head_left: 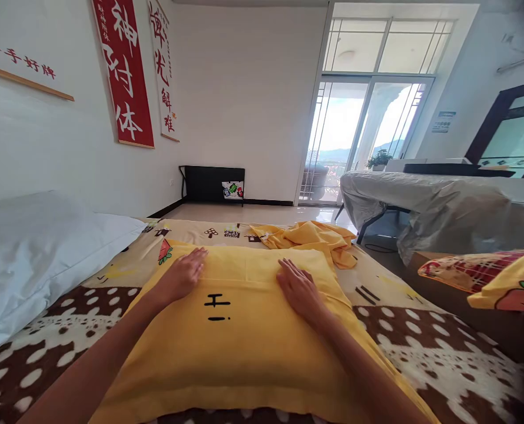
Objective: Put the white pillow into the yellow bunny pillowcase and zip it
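Note:
A yellow pillow (244,347) with black "Hi" lettering lies flat on the bed in front of me. My left hand (185,272) rests on its upper left part, beside a printed carrot in the corner, fingers stretched forward. On the upper right part lies my right hand (298,288), palm down with fingers extended. Neither hand grips the cloth. Between the hands a seam or fold line crosses the pillow. Just beyond its far edge sits a crumpled yellow cloth (315,235).
A white pillow (68,241) lies at the left on the patterned bed cover (403,330). More yellow and plaid fabric (474,271) is at the right edge. Behind stand a plastic-covered table (447,200), a black folded panel (204,182) and a glass sliding door (359,129).

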A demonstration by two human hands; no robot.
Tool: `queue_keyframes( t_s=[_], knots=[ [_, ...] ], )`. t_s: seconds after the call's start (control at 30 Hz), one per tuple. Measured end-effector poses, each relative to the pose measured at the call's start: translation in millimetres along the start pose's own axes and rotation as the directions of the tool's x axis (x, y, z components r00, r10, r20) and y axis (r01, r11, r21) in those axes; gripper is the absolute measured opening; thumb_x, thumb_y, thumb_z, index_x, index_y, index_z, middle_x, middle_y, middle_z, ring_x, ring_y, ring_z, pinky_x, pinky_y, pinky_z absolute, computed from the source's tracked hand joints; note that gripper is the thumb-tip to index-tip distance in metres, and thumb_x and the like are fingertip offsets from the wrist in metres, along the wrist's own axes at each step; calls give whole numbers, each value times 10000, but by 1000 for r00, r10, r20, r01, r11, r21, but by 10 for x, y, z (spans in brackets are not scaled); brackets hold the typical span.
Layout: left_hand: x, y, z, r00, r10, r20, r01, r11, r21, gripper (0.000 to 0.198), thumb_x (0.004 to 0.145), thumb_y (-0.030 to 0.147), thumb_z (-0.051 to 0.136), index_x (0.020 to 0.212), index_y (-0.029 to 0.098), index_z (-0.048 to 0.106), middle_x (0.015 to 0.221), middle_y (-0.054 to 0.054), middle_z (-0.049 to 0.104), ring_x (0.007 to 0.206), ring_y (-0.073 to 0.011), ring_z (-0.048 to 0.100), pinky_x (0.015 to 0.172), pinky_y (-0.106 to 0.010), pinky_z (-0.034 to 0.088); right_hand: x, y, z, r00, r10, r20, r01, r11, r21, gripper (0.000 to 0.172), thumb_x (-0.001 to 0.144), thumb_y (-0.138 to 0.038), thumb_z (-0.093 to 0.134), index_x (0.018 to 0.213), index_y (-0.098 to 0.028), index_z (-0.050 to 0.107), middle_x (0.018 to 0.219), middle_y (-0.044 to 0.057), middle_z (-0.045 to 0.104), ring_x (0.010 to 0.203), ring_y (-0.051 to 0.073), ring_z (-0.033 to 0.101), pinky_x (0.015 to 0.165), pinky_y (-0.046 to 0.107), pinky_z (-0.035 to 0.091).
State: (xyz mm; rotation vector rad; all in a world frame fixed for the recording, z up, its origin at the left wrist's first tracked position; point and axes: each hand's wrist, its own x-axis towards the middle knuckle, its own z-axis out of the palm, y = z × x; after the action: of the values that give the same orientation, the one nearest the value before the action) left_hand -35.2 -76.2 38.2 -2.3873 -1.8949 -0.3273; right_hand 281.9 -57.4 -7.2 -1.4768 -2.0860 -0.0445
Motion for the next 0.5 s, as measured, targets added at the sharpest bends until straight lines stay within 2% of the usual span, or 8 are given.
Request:
queue_keyframes(
  t_s=[0.1, 0.13, 0.2, 0.27, 0.37, 0.43, 0.5],
  knots=[
    [831, 399, -127, 997, 45, 67, -43, 999, -20, 514, 924, 273, 266, 1407, 151, 393, 1504, -73, 335, 1399, -196, 283, 1140, -380, 250, 765, -415, 141, 976, -60, 211, 68, 997, -30, 477, 958, -406, 301, 1358, -193, 450, 1446, 109, 432, 1360, 228, 349, 1083, 425, 266],
    [1051, 477, -96, 996, 50, 80, -47, 998, -28, 502, 915, 259, 299, 1393, 157, 415, 1486, -84, 369, 1379, -200, 328, 1126, -369, 272, 953, -472, 219, 966, -78, 247, 89, 996, -32, 461, 955, -417, 317, 1326, -199, 481, 1419, 108, 465, 1343, 230, 371, 1074, 419, 269],
    [1345, 583, 95, 994, 53, 97, -48, 998, -50, 483, 897, 232, 343, 1365, 174, 447, 1446, -85, 437, 1323, -196, 417, 1089, -347, 325, 1186, -476, 424, 952, -93, 293, 108, 994, -34, 422, 957, -410, 319, 1269, -212, 524, 1370, 95, 517, 1309, 222, 408, 1055, 402, 279],
    [1432, 660, 415, 993, 38, 112, -30, 997, -75, 457, 904, 225, 328, 1330, 167, 482, 1378, -93, 520, 1248, -188, 499, 1046, -334, 371, 1233, -383, 675, 944, -61, 324, 77, 996, -37, 399, 970, -366, 277, 1222, -216, 548, 1319, 79, 561, 1256, 201, 461, 1023, 372, 310],
    [1351, 740, 871, 989, 0, 149, 15, 995, -94, 438, 926, 241, 267, 1206, 129, 584, 1255, -121, 616, 1176, -199, 551, 1031, -333, 375, 1129, -192, 992, 919, 22, 394, 2, 998, -61, 413, 975, -325, 238, 1116, -197, 604, 1217, 73, 629, 1156, 185, 538, 966, 327, 356],
    [1328, 710, 1003, 982, -24, 185, 42, 994, -97, 445, 929, 287, 262, 1129, 137, 630, 1211, -125, 641, 1160, -218, 559, 1041, -352, 356, 1088, -50, 1074, 902, 62, 426, -30, 996, -82, 420, 969, -345, 247, 1064, -197, 629, 1191, 73, 644, 1145, 192, 544, 969, 326, 349],
    [1389, 548, 994, 971, -66, 229, 88, 992, -89, 473, 926, 378, 271, 1138, 161, 633, 1223, -127, 635, 1163, -252, 555, 1048, -412, 338, 1112, 131, 1035, 891, 99, 442, -57, 993, -107, 435, 962, -388, 255, 1074, -207, 635, 1232, 75, 625, 1177, 213, 521, 1005, 358, 315]
  ],
)
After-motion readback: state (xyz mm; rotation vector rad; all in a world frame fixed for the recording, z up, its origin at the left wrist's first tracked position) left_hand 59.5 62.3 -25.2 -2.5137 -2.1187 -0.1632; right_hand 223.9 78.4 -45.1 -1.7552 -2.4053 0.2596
